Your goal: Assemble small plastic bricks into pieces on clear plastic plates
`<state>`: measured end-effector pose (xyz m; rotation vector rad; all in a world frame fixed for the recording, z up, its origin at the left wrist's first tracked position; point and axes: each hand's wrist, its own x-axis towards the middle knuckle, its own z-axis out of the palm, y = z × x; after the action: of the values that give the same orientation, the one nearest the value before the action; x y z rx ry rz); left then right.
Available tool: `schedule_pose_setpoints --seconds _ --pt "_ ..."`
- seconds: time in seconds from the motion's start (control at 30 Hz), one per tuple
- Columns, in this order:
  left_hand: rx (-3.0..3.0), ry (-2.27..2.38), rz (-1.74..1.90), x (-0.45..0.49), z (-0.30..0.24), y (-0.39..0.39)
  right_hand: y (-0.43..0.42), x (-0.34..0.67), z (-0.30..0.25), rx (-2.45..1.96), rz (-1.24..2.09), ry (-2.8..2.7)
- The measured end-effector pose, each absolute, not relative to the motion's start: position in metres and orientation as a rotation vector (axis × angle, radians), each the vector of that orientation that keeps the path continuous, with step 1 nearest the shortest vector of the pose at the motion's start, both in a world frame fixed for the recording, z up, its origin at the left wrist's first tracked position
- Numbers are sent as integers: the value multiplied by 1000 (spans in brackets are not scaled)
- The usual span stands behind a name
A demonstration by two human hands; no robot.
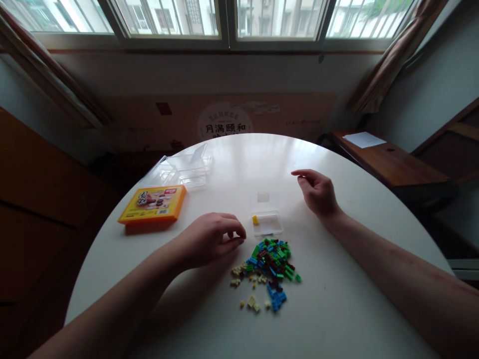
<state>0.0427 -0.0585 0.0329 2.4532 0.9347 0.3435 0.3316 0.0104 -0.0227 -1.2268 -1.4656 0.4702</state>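
Note:
A heap of small building bricks [270,267] in green, blue, brown and cream lies on the round white table [232,164]. Just beyond it stands a small clear plastic box [266,222] with its lid up and a yellow brick [255,219] inside. My left hand [209,238] rests on the table left of the heap, thumb and fingers pinched together; what they hold, if anything, is too small to see. My right hand [317,192] hovers to the right of the box, fingers loosely curled and apart, holding nothing.
An orange flat box [153,204] lies at the left of the table. Clear plastic trays [187,169] sit behind it. A brown wooden bench [389,164] with a white paper on it stands to the right. Windows run along the back wall.

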Motion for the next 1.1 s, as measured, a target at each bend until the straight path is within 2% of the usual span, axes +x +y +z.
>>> schedule_pose_setpoints --seconds 0.3,0.6,1.1 --pt "2549 862 293 40 47 -68 22 339 -32 -1253 621 -1381" --pt "2625 716 68 56 58 -97 20 339 -32 -1266 643 -1371" --pt "2709 641 136 61 51 -96 18 337 -29 -1281 623 -1371"
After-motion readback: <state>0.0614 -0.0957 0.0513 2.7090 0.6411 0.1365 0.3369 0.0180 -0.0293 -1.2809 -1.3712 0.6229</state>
